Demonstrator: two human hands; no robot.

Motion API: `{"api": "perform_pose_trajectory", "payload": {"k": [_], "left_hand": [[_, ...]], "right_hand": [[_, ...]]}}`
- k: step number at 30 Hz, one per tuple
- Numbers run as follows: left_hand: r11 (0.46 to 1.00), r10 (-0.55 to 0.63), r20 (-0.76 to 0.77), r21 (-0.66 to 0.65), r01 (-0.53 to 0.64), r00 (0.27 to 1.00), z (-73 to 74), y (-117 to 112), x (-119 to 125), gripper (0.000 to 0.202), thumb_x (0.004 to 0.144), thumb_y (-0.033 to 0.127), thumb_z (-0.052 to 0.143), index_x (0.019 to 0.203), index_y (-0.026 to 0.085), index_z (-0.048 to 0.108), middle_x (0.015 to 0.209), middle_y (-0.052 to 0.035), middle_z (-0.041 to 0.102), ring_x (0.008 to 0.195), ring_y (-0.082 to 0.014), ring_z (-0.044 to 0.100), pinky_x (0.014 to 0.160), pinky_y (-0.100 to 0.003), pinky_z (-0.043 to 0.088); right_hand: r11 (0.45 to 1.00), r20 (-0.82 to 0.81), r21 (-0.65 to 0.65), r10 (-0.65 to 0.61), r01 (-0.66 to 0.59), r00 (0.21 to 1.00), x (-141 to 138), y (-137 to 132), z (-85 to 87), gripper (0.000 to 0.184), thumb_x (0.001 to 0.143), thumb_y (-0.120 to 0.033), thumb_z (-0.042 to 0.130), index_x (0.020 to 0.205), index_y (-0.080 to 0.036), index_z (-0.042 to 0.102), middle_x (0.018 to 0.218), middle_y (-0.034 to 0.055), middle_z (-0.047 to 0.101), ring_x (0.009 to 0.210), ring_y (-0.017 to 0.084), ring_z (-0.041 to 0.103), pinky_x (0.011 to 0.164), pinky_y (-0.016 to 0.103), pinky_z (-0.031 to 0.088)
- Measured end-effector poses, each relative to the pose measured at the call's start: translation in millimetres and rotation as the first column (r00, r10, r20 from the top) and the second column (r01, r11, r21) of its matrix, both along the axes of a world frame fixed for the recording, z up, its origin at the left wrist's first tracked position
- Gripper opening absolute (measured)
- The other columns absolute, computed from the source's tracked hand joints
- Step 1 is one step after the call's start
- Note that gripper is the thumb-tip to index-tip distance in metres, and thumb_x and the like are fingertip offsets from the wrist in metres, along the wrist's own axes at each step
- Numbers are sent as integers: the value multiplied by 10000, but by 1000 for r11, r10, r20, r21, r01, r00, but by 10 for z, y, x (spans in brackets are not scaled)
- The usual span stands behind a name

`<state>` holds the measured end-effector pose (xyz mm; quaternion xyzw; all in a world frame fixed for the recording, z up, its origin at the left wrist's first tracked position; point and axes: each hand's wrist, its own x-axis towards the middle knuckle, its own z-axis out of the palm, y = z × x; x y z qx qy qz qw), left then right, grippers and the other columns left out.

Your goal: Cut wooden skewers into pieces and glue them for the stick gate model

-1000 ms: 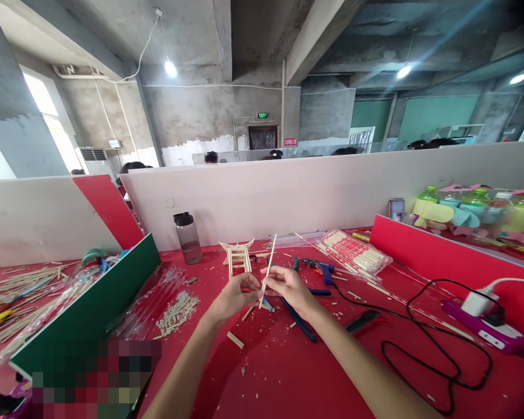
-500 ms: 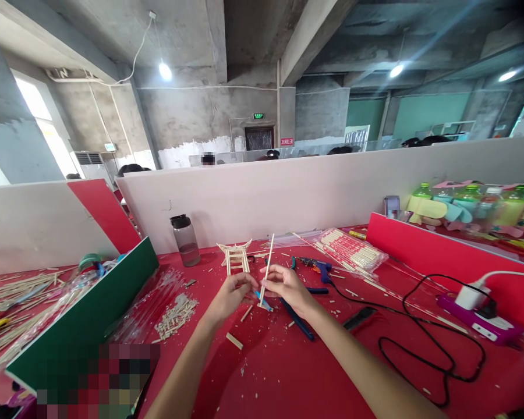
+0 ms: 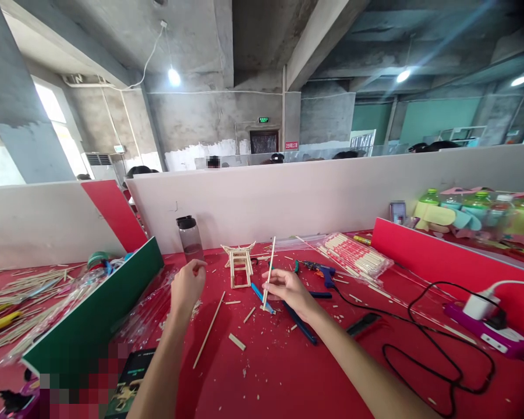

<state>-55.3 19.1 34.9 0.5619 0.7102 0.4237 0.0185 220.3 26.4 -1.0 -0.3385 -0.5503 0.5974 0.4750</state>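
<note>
My right hand (image 3: 290, 291) pinches a thin wooden stick (image 3: 271, 262) upright between thumb and fingers, its lower end close above the red table. A short crosspiece seems to sit at the stick's foot. Off to the left, my left hand (image 3: 187, 286) is raised with curled fingers; whether something small is in them is hidden. Between the hands stands a small wooden-stick frame (image 3: 240, 260) with rungs and a flared top. A slim blue tool (image 3: 262, 298) lies beside the stick's foot. Dark blue-handled pliers (image 3: 300, 323) rest under and beside my right hand.
A water bottle (image 3: 190, 237) stands at the back left, near a green divider (image 3: 100, 308). Rightward lie a blue glue gun (image 3: 325, 273), bagged sticks (image 3: 358, 256), a black-handled tool (image 3: 364, 323), and a looping cable running to a purple power strip (image 3: 484, 331). Stick scraps litter the red table.
My left hand has left the stick and swung left, away from my right hand. A long stick on the table and the whole wooden frame now show. The right hand still holds its stick.
</note>
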Motion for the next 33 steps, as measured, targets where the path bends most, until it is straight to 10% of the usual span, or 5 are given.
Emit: {"api": "perform_pose_trajectory", "payload": {"k": [7,10,16,23,33], "left_hand": [[904,-19,-387,-401,-150,922,-150,-12,-245,281,848,451,526,833,249,721,927,-129,753,897,-326,692,695,-334,452],[900,-8,-421,-399,-177,907,-160,-33,-231,412,914,507,410,863,224,704,921,-155,742,883,-340,694,702,-358,461],[953,-29,-469,-278,-117,883,-157,-49,-151,424,848,114,407,1217,228,582,1162,-126,696,1020,-262,651,766,-306,442],[946,16,-461,-280,-163,887,-35,-99,-36,287,858,176,386,725,216,637,769,-98,686,775,-267,651,611,-287,359],[940,-5,-395,-315,-131,919,-29,-60,75,258,893,261,404,1008,255,636,950,-118,736,832,-303,682,665,-324,412]], "right_hand": [[999,62,49,14,-17,998,-10,0,-35,394,655,-419,813,942,-182,684,840,12,645,786,173,646,718,335,584],[998,73,57,21,-25,997,-9,3,-49,388,666,-416,808,951,-185,683,845,16,648,796,180,649,720,339,584],[998,56,50,23,-26,998,-8,15,-52,407,652,-426,815,951,-185,682,852,20,656,798,187,653,729,355,585],[999,49,45,27,-30,998,-11,13,-45,428,650,-428,818,965,-175,674,854,22,663,794,175,651,739,352,585],[999,34,48,18,-20,999,-19,13,-37,426,641,-437,821,952,-184,677,843,18,666,800,190,664,734,365,590]]}}
